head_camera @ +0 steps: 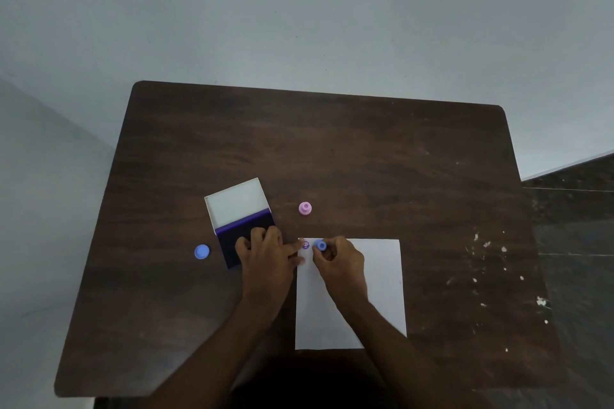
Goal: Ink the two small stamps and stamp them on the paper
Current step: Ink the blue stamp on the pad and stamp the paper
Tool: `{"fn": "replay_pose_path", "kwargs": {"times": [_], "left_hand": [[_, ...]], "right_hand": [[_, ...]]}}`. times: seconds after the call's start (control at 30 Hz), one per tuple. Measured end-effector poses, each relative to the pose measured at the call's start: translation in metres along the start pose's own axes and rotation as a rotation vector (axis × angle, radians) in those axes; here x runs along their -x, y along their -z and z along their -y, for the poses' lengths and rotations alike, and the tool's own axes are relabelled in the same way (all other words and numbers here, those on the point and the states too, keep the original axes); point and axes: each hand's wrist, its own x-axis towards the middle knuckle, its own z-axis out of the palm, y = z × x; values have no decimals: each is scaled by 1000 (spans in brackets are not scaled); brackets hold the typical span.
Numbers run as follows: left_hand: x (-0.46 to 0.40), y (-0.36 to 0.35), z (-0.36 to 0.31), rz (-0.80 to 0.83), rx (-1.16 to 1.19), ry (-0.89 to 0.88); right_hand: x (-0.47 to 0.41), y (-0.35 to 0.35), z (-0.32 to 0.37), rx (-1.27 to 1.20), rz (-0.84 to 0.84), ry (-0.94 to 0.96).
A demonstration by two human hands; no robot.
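A white sheet of paper (pixel 375 276) lies on the dark wooden table (pixel 332 149). My right hand (pixel 339 264) pinches a small blue stamp (pixel 320 245) standing on the paper's top left corner. A purple stamped mark (pixel 305 245) shows just left of it. My left hand (pixel 265 251) rests on the open ink pad (pixel 232 237), with one finger stretched onto the paper's left edge beside the mark. A small pink stamp (pixel 305 208) stands upright on the table above the paper.
The ink pad's white lid (pixel 236 202) is folded back behind the dark pad. A round blue cap (pixel 202 252) lies left of the pad. White flecks (pixel 491 262) dot the table's right side. Wall and floor lie beyond the table edges.
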Motion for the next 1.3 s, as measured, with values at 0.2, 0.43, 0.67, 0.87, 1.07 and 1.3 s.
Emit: {"fn": "replay_pose_path", "kwargs": {"times": [0.2, 0.43, 0.67, 0.87, 1.07, 1.3], "left_hand": [[-2, -1, 2, 16, 21, 1], [-4, -3, 3, -5, 26, -11], [-3, -3, 3, 4, 32, 6], [-2, -3, 2, -2, 33, 2], [-1, -1, 2, -6, 52, -4], [-2, 2, -1, 5, 58, 1]], "right_hand": [[-4, -1, 6, 35, 56, -64], [-6, 4, 13, 5, 42, -85], [-3, 8, 16, -11, 39, -82], [-2, 9, 18, 2, 38, -88], [-1, 10, 19, -6, 44, -81], [3, 11, 21, -18, 51, -60]]}}
